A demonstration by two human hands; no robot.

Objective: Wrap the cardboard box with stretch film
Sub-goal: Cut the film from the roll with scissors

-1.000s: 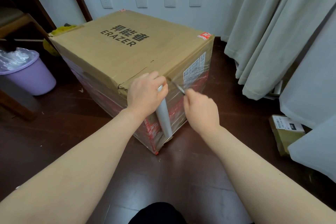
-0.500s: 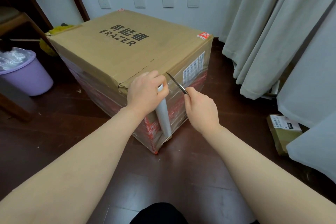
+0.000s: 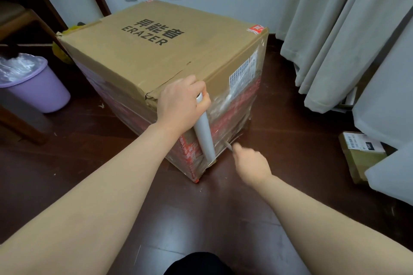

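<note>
Two containers stand near us on the dark wooden floor [image 3: 93,163]. At the left sits a lilac waste bin [image 3: 38,89], lined with a clear plastic bag whose crumpled edge shows at the rim; we cannot tell what else is in it. At the right lies a small cardboard parcel [image 3: 359,156] with a white shipping label, partly under pale curtains [image 3: 335,35].

Between them, in the middle, stands the large cardboard box [image 3: 161,51], printed "ERAZER" on its closed top, one corner pointing toward us. Its red-printed sides already carry clear stretch film [image 3: 234,114], wrinkled on the right face.

Our left hand [image 3: 181,107] is closed around the top of the white film roll [image 3: 204,138], holding it upright against the near corner of the box. Our right hand [image 3: 251,165] is low beside the box's right face, closed on a thin blade-like tool [image 3: 229,146] whose tip touches the film near the bottom edge; the hand is blurred, so we cannot name the tool more closely.

Behind the box we see a white wall [image 3: 223,6] with sockets and switches, and a wooden chair [image 3: 20,24] at the left.
</note>
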